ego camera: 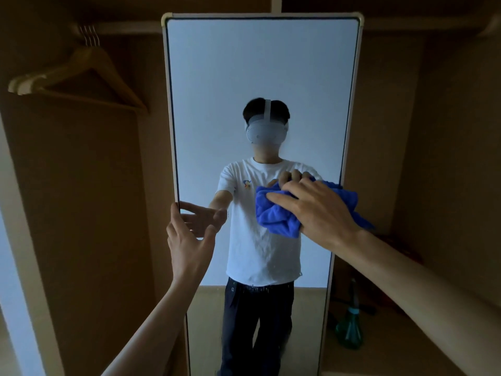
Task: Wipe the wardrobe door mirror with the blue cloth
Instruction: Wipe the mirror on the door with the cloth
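Inside a brown wardrobe (81, 213), a tall white-framed mirror (260, 71) reflects a person in a white T-shirt. Their right hand (320, 213) curls its fingers over a bunched blue cloth (276, 215), pressing it against the glass at mid-height near the right edge. The left hand (189, 234), fingers spread and holding nothing, reaches to the mirror's left edge. Wooden hangers (78, 77) hang upper left.

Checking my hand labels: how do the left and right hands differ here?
The left hand is empty, fingers spread, by the mirror's left edge; the right hand holds the bunched blue cloth against the glass, higher, near its right edge. Both reach toward the mirror.
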A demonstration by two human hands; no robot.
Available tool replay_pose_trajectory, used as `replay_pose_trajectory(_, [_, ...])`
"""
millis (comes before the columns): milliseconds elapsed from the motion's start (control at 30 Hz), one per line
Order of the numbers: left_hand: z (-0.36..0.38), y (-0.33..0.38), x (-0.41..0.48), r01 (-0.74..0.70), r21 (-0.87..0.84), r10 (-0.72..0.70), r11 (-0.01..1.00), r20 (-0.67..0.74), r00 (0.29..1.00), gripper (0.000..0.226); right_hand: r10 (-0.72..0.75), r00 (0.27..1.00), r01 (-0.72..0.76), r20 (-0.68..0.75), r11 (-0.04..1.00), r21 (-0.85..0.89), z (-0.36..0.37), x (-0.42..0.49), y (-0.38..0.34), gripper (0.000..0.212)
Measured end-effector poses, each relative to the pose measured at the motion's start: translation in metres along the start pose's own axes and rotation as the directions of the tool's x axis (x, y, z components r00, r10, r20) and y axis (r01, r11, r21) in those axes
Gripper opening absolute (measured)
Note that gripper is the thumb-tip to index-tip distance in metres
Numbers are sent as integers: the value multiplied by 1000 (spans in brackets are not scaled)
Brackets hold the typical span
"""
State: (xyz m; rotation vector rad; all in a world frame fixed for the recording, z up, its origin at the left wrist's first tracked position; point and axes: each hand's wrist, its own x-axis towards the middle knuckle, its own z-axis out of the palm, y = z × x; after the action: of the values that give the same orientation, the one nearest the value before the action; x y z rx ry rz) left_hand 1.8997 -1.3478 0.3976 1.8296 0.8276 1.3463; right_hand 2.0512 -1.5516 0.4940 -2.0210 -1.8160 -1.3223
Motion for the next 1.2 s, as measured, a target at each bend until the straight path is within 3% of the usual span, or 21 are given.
replay_pose_trajectory(233, [0,1,-2,5,6,-5,1000,1,1000,91,54,990,-64,-131,995,-72,-43,28,47,31])
replay_pose_trajectory(400, [3,1,-3,-1,34,1,999,-13,1000,91,62,992,-71,-108,994,-84,-44,28,53,30])
replay_pose_trajectory(500, [5,-1,-4,-4,42,5,999,-26,1000,91,115,991,-119,-64,990,-70,-34,13,49,53])
replay_pose_trajectory(633, [6,-2,-4,-2,58,4,998,-34,999,92,76,997,-76,-22,997,-13,-20,-14,31,36])
replay_pose_trajectory(933, [-1,2,-6,6,51,-6,999,-5,1000,90,83,992,-86,90,996,30,-7,-38,25,39])
replay_pose_trajectory(1200, [-6,4,-7,5,49,-7,999,31,1000,89,308,941,-292,-141,948,124,-44,-12,59,61])
